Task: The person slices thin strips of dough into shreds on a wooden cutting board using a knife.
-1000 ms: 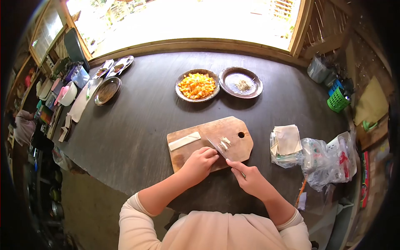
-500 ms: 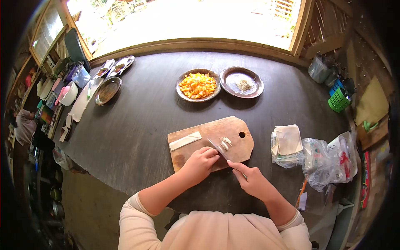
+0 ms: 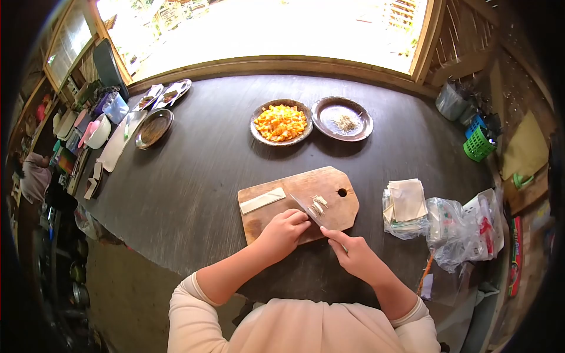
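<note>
A wooden cutting board with a hole at its right end lies before me. My right hand is closed round the handle of a knife, whose blade slants across the board. Just left of the blade, my left hand presses down with its fingers curled; whatever is under the fingertips is hidden. Thin pale cut strips lie in a small heap right of the blade. A flat, pale, rectangular strip rests on the board's upper left part.
Beyond the board stand a bowl of orange diced pieces and a brown plate with a few thin strips. Square pale sheets and plastic bags lie to the right. Another brown plate sits far left.
Both hands keep almost the same place on the board. The knife blade's tip has shifted very slightly left. The whole view has moved a few pixels.
</note>
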A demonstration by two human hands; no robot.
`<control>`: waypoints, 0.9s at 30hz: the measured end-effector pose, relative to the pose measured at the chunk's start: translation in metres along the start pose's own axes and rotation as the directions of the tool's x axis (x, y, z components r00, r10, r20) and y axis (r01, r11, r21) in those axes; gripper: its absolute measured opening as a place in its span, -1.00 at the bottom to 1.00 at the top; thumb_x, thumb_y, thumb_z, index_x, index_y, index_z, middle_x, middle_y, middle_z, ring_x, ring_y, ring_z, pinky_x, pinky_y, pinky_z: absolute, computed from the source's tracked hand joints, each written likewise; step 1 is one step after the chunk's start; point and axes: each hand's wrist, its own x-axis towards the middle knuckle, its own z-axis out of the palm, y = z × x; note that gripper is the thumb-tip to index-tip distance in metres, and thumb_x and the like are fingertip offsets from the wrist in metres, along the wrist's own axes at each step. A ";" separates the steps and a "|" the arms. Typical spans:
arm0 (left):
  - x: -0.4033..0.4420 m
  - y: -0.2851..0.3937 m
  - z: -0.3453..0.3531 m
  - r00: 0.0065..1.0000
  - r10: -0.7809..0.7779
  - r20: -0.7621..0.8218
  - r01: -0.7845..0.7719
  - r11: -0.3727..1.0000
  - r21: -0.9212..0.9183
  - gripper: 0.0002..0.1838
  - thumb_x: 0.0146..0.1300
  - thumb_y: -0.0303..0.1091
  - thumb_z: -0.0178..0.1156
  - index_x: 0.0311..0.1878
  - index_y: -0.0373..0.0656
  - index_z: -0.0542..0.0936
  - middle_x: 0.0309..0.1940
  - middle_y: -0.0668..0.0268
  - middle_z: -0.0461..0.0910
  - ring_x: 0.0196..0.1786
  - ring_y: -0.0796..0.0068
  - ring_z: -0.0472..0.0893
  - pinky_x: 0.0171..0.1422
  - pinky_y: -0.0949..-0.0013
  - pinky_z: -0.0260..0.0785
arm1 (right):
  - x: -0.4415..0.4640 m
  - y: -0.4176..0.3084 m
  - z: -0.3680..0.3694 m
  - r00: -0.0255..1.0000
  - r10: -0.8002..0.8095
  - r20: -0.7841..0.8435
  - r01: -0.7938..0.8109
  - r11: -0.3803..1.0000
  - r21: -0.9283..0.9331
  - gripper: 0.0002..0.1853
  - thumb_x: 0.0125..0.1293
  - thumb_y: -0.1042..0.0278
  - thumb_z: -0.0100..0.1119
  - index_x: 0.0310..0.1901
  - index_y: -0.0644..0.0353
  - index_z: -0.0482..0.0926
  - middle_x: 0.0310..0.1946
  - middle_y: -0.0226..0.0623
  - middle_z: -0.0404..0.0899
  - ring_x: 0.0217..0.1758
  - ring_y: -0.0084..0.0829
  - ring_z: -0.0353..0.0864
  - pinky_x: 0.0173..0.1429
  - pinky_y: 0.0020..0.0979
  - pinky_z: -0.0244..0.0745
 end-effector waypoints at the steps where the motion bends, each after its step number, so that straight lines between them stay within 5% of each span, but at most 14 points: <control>1: 0.000 0.000 0.001 1.000 -0.005 0.003 0.005 1.000 -0.003 -0.70 -0.04 -0.57 0.26 -0.14 -0.28 0.65 -0.10 0.18 0.58 0.05 0.13 0.56 0.19 0.19 0.46 | 0.003 0.001 0.002 1.000 -0.005 -0.001 0.005 1.000 -0.014 -0.66 0.45 0.47 0.07 0.23 0.15 0.52 -0.21 0.10 0.65 -0.15 0.07 0.68 -0.10 -0.24 0.58; 6: 0.001 -0.001 -0.001 1.000 0.004 0.007 -0.004 1.000 -0.005 -0.68 -0.02 -0.56 0.27 -0.11 -0.28 0.65 -0.08 0.17 0.59 0.06 0.12 0.56 0.18 0.19 0.47 | 0.006 0.008 0.004 0.998 -0.064 -0.016 0.063 0.998 -0.026 -0.65 0.44 0.46 0.08 0.23 0.14 0.52 -0.17 0.08 0.67 -0.13 0.06 0.69 -0.07 -0.24 0.58; 12: 0.000 -0.002 0.001 1.000 0.004 -0.003 -0.004 1.000 -0.002 -0.69 0.00 -0.56 0.26 -0.11 -0.29 0.65 -0.09 0.17 0.59 0.06 0.11 0.57 0.18 0.19 0.47 | -0.001 0.001 -0.003 0.995 0.085 0.044 -0.085 0.996 -0.002 -0.66 0.45 0.45 0.10 0.22 0.14 0.53 -0.16 0.07 0.67 -0.12 0.03 0.71 -0.06 -0.26 0.58; 14: 0.000 -0.002 0.001 1.000 0.008 -0.006 -0.008 1.000 -0.003 -0.69 0.00 -0.55 0.26 -0.11 -0.29 0.66 -0.09 0.17 0.59 0.06 0.11 0.57 0.18 0.19 0.47 | 0.002 0.013 0.004 0.995 -0.092 -0.037 0.091 0.996 -0.022 -0.66 0.45 0.43 0.10 0.23 0.13 0.53 -0.18 0.07 0.67 -0.12 0.04 0.70 -0.06 -0.28 0.58; 23: -0.001 -0.002 0.001 1.000 0.008 -0.004 -0.008 1.000 0.006 -0.71 0.00 -0.55 0.27 -0.13 -0.28 0.66 -0.09 0.18 0.60 0.06 0.13 0.57 0.18 0.20 0.47 | -0.001 0.003 -0.002 0.999 0.042 0.019 -0.042 0.999 -0.007 -0.66 0.46 0.44 0.08 0.23 0.10 0.54 -0.19 0.07 0.68 -0.10 0.02 0.70 -0.05 -0.28 0.58; 27: 0.000 0.000 0.000 1.000 -0.005 0.006 0.005 1.000 0.001 -0.70 0.00 -0.56 0.26 -0.12 -0.28 0.65 -0.09 0.17 0.59 0.06 0.13 0.56 0.18 0.20 0.47 | 0.006 0.010 0.005 0.998 -0.052 -0.035 0.052 0.999 0.008 -0.66 0.46 0.44 0.09 0.23 0.10 0.54 -0.19 0.07 0.67 -0.12 0.03 0.71 -0.06 -0.29 0.57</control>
